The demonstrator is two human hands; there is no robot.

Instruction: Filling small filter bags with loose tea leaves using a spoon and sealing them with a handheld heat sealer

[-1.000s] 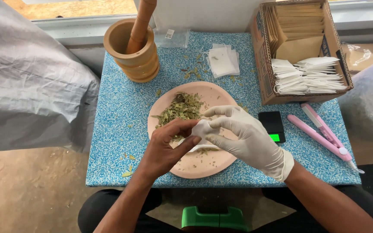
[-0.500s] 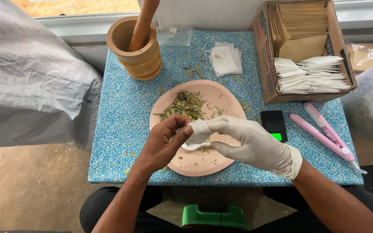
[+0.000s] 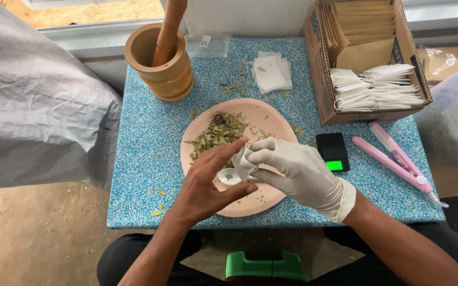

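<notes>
Left hand (image 3: 203, 185) now splayed off gloved right hand's (image 3: 292, 172) sachet (image 3: 243, 160).

pink plate (image 3: 271, 114), blue-speckled table (image 3: 149, 143), seemingly white pouch (image 3: 242, 161).

A small home herb-packing workshop: wooden mortar (image 3: 160, 66), carton of empty sachets (image 3: 369, 61), pocket scale (image 3: 333, 152), pink sealer (image 3: 396, 161).

A wooden mortar (image 3: 158, 63) with pestle (image 3: 168, 29) stands at the bench's (image 3: 149, 143) far left; carton (image 3: 367, 58), scale (image 3: 333, 152), pink sealer (image 3: 396, 161) right.
</notes>
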